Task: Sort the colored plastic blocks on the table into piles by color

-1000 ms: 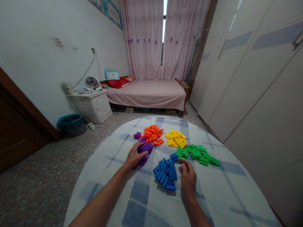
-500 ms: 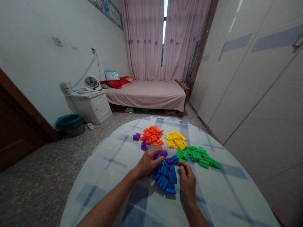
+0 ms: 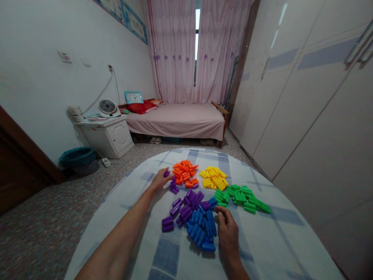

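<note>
My left hand [image 3: 161, 180] is at the left of the orange pile, thumb and fingers closed about a purple plastic piece [image 3: 166, 173]. Just below it lie more purple plastic pieces [image 3: 174, 187]. A larger spread of purple pieces [image 3: 190, 200] borders a heap of blue plastic pieces [image 3: 201, 225] in front of me. My right hand [image 3: 229, 226] rests on the cloth at the right side of the blue heap, fingers loosely bent and apart, holding nothing. Its fingertips are close to the blue pieces; whether they touch cannot be made out.
Orange pieces [image 3: 185, 171], yellow pieces [image 3: 215, 178] and green pieces [image 3: 243, 197] lie in separate piles on the round table's checked cloth [image 3: 131, 233]. Beyond the table are a bed [image 3: 180, 120], a white cabinet [image 3: 116, 136], a bin [image 3: 78, 157] and a wardrobe [image 3: 297, 116].
My left hand has moved from the purple pieces by the blue heap to the far-left purple ones. Purple pieces now lie spread left of the blue. My right hand stays beside the heap.
</note>
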